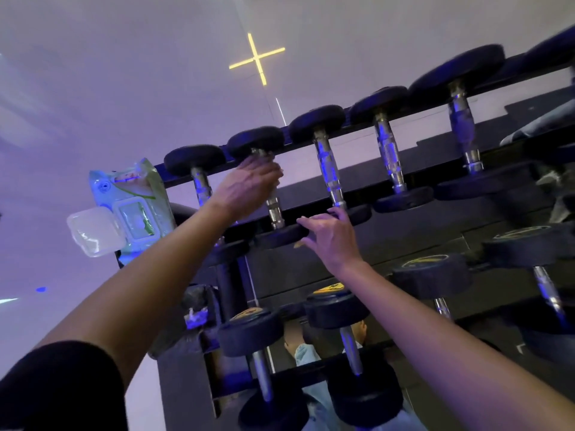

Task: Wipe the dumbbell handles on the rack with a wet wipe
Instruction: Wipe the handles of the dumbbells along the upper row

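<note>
Wipe unseen; left hand (249,185) curls round black dumbbell's (255,141) chrome handle (275,209) at rack's (435,154) left end, right hand (329,241) splayed. Sweep full length.

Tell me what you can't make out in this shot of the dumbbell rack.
Head view, left hand: motion blur and its own back hide the fingers, so any wipe is unseen.
Head view, wipe pack: label too blurred to read.
Head view, far-right dumbbell: cut off by the right edge.
</note>
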